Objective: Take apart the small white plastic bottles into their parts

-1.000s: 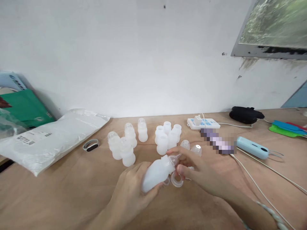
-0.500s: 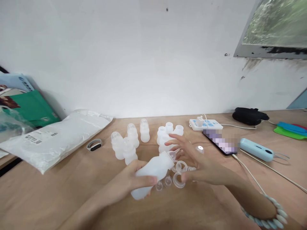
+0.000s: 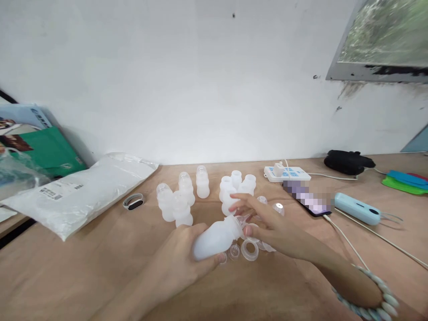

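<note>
A milky-white baby bottle (image 3: 214,240) lies tilted in my left hand (image 3: 182,254), whose fingers and thumb wrap round its body. Its neck points right, with a clear nipple (image 3: 242,220) at the mouth. My right hand (image 3: 267,223) is at that end, fingers spread and curved over the nipple and the thumb close to the neck; whether they touch is unclear. Below lie a clear collar ring (image 3: 249,250) and a small clear nipple (image 3: 234,252). More rings are partly hidden under my right hand.
Capped bottles (image 3: 182,209) stand left of centre; several uncapped bottles (image 3: 236,179) stand behind my hands. Clear caps (image 3: 278,208), a phone (image 3: 302,200), a power strip (image 3: 287,173) and a light blue device (image 3: 357,208) are to the right. Leftward lie a fitness band (image 3: 133,202) and a white parcel (image 3: 83,187).
The bottle in my left hand has moved slightly right and turned flatter. My right hand has drawn in at its neck, and its thumb has moved up and left towards the nipple.
</note>
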Available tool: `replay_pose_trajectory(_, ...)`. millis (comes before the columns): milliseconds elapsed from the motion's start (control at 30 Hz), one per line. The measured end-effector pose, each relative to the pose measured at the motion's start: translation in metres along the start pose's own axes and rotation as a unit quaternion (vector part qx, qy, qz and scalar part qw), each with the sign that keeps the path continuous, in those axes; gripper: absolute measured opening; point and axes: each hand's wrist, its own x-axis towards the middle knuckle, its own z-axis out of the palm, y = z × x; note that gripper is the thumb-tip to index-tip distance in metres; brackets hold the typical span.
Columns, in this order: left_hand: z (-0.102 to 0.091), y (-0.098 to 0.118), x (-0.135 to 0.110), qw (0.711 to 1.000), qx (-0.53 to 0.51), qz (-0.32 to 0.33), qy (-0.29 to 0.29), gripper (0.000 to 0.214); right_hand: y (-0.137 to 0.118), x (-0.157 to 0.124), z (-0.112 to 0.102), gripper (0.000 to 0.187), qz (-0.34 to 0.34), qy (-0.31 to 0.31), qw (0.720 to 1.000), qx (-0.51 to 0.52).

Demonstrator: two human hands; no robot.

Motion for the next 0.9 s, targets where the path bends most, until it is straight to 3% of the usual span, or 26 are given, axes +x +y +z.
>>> replay_pose_trajectory(33,0.001,-0.001,0.000,1.000,-0.001,0.001,-0.002,0.026,-0.002,0.000,0.001,0.036,0.016,-0.009,1.000,-0.003)
replay_pose_trajectory(100,0.001,-0.003,-0.001,1.000,-0.001,-0.011,-0.012,0.031,-0.007,0.000,0.003,0.031,0.022,-0.040,0.999,-0.013)
replay_pose_trajectory(167,-0.002,-0.006,-0.002,0.995,-0.061,-0.058,-0.044,0.039,-0.009,-0.001,0.001,0.024,-0.031,-0.055,0.998,-0.021)
replay_pose_trajectory(200,-0.004,-0.008,-0.002,0.986,-0.114,-0.087,-0.087,0.043,-0.009,-0.002,-0.002,0.021,-0.076,-0.049,0.996,-0.025)
replay_pose_trajectory(267,-0.008,-0.014,-0.001,0.939,-0.250,-0.129,-0.198,0.047,-0.005,-0.005,-0.010,0.020,-0.172,-0.005,0.984,-0.043)
replay_pose_trajectory(333,-0.012,-0.020,0.000,0.888,-0.365,-0.120,-0.253,0.050,0.003,-0.006,-0.018,0.017,-0.218,0.068,0.971,-0.063)
replay_pose_trajectory(400,-0.013,-0.022,0.003,0.885,-0.407,-0.084,-0.212,0.049,0.013,-0.007,-0.024,0.022,-0.201,0.151,0.964,-0.082)
replay_pose_trajectory(500,-0.009,-0.017,0.012,0.932,-0.340,-0.046,-0.120,0.043,0.028,-0.006,-0.027,0.027,-0.142,0.220,0.961,-0.087)
replay_pose_trajectory(633,0.006,-0.008,0.041,0.978,-0.207,0.022,-0.011,0.042,0.042,-0.004,-0.024,0.026,-0.107,0.243,0.962,-0.056)
replay_pose_trajectory(767,0.027,-0.014,0.077,0.975,-0.102,0.082,0.178,0.039,0.047,-0.003,-0.024,0.028,-0.102,0.266,0.958,-0.040)
replay_pose_trajectory(900,0.039,-0.034,0.104,0.978,-0.071,0.049,0.189,0.036,0.049,-0.005,-0.026,0.028,-0.099,0.272,0.956,-0.035)
